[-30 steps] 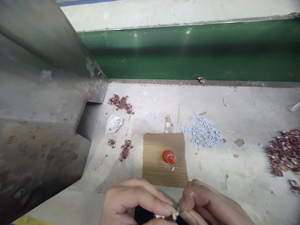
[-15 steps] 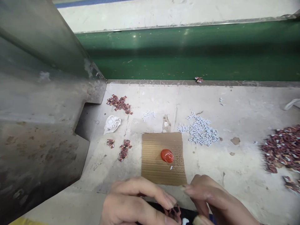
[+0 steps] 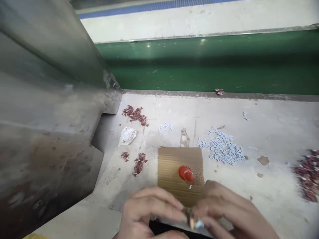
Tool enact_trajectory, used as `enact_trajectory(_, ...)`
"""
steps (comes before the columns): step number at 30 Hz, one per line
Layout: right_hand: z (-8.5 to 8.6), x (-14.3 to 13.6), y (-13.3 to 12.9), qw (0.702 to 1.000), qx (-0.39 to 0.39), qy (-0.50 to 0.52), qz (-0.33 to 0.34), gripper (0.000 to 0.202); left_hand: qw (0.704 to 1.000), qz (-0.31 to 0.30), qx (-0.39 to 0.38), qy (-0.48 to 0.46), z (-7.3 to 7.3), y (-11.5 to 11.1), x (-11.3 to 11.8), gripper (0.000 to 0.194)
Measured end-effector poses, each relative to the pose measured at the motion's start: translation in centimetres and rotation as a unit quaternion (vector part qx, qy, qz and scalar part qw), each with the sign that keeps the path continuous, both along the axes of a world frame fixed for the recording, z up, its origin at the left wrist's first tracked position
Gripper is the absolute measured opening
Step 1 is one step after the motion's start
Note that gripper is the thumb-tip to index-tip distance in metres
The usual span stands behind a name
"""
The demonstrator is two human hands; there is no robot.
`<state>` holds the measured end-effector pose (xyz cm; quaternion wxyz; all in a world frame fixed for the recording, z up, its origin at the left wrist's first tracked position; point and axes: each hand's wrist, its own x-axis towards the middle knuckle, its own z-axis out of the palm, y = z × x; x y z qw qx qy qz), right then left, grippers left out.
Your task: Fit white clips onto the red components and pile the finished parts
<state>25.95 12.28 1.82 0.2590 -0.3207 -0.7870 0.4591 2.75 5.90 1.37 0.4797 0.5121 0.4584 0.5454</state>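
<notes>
At the near edge of the pale worn surface (image 3: pixel 261 126), our left hand (image 3: pixel 147 212) and right hand (image 3: pixel 229 212) meet, fingers pinched together on a small blurred brown-and-white piece (image 3: pixel 191 220), just near of the brown cardboard square (image 3: pixel 171 166) bearing a red blob (image 3: pixel 185 173).

The right hand (image 3: pixel 231 212) has closed back against the left hand (image 3: pixel 152 212), fingertips meeting.

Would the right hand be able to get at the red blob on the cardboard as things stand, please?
Probably yes. The red blob lies uncovered on the cardboard, just beyond the right hand, with nothing between them. However, that hand and the left hand are pinching a small piece together.
</notes>
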Motion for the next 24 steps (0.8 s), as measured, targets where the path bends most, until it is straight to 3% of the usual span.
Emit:
enact_trajectory(2, -1.1, 1.1, 4.1, 0.988, 0.078, -0.126, -0.036, 0.023, 0.983, 0.086, 0.007, 0.162, -1.0, -0.2, -1.7, 0.033)
enact_trajectory(3, -1.7, 1.8, 6.9, 0.963, 0.143, -0.213, -0.087, 0.039, 0.960, 0.124, -0.004, 0.252, -1.5, -0.4, -2.7, 0.024)
enact_trajectory(5, -2.9, 3.3, 13.0, 0.924, 0.176, -0.287, -0.182, 0.049, 0.907, 0.169, -0.028, 0.384, -2.5, -0.8, -4.8, 0.009)
enact_trajectory(8, -3.9, 4.9, 21.5, 0.859, 0.193, -0.381, -0.283, 0.055, 0.873, 0.190, -0.040, 0.448, -4.0, -1.0, -6.3, 0.014)
enact_trajectory(11, -4.2, 5.7, 26.1, 0.827, 0.189, -0.435, -0.303, 0.062, 0.855, 0.180, -0.053, 0.484, -4.9, -0.4, -6.0, 0.023)
enact_trajectory(13, -4.1, 6.2, 26.7, 0.824, 0.188, -0.450, -0.288, 0.064, 0.850, 0.169, -0.060, 0.495, -5.0, -0.1, -5.7, 0.029)
enact_trajectory(15, -3.9, 6.9, 25.6, 0.823, 0.200, -0.450, -0.282, 0.056, 0.847, 0.163, -0.060, 0.502, -4.9, -0.2, -5.9, 0.039)
enact_trajectory(17, -3.5, 7.9, 23.2, 0.832, 0.213, -0.435, -0.270, 0.043, 0.839, 0.157, -0.051, 0.519, -4.9, -0.6, -6.6, 0.047)
enact_trajectory(21, -3.3, 9.9, 16.7, 0.882, 0.208, -0.399, -0.140, 0.032, 0.838, 0.098, 0.032, 0.537, -5.4, -1.3, -7.7, 0.027)
enact_trajectory(24, -3.9, 10.3, 12.8, 0.882, 0.224, -0.402, -0.101, 0.031, 0.844, 0.066, 0.081, 0.527, -5.8, -1.5, -7.6, 0.027)
